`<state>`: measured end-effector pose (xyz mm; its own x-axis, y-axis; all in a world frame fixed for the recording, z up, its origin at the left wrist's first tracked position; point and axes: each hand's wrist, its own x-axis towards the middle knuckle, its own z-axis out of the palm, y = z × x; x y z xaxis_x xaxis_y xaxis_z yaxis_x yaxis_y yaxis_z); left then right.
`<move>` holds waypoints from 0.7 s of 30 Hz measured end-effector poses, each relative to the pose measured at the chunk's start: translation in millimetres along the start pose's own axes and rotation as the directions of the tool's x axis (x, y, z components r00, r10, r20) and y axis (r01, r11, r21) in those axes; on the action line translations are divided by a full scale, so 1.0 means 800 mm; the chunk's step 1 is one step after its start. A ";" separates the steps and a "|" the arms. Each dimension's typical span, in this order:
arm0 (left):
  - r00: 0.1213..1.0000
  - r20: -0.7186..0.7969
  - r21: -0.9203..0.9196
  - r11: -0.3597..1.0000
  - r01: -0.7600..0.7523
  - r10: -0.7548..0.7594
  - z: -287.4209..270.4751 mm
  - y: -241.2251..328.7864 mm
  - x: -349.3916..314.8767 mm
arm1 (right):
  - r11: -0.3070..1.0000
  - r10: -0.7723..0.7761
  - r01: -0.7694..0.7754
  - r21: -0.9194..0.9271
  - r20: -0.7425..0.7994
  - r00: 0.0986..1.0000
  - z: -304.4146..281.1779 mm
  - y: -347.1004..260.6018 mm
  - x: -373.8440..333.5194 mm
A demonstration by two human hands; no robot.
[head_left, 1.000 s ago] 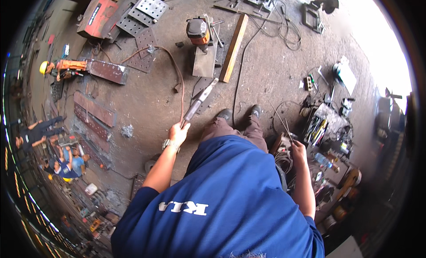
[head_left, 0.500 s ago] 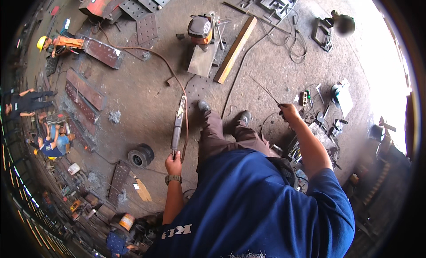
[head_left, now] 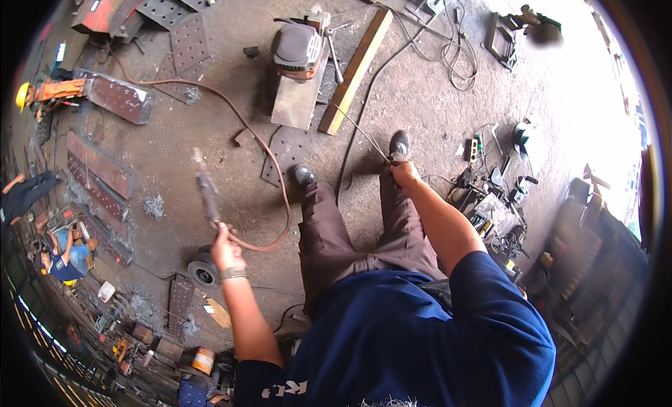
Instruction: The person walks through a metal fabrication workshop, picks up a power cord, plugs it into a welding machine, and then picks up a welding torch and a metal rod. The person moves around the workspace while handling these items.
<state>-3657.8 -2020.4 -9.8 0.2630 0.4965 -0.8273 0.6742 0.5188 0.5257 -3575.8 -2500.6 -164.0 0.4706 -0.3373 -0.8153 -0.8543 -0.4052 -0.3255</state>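
My left hand (head_left: 225,247) is closed round the rear of a grey welding electrode holder (head_left: 208,190), blurred by motion. Its metal jaw end points away from me, over the floor. A brown cable (head_left: 280,183) loops from beside this hand out across the floor. In my right hand (head_left: 404,174), held in front of my right leg, are a few thin welding rods (head_left: 364,135) gripped near one end. They slant up and left toward a long yellowish bar (head_left: 357,71). The two hands are well apart.
Ahead, a grey-and-orange machine (head_left: 297,50) with a lever stands on a steel piece (head_left: 294,102). A drilled plate (head_left: 287,151) lies by my left foot. A wire spool (head_left: 203,272) sits left; tools (head_left: 490,214) crowd the right. Several people work at left, one in a yellow helmet (head_left: 23,97).
My left hand has swung left with the electrode holder, which now tilts left. The right hand has come inward with the rods. My feet have shifted and the view has moved.
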 end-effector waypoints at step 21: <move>0.973 0.231 -0.667 0.723 0.179 -0.027 0.273 -0.145 0.075 | 0.900 0.039 -0.172 0.400 0.319 0.947 0.137 -0.033 0.407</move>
<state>-3569.6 -2202.9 -163.8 0.3969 0.3078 -0.8647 0.0739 0.9283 0.3644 -3424.6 -2506.7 -473.2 0.3417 -0.0644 -0.9376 -0.9383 0.0329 -0.3442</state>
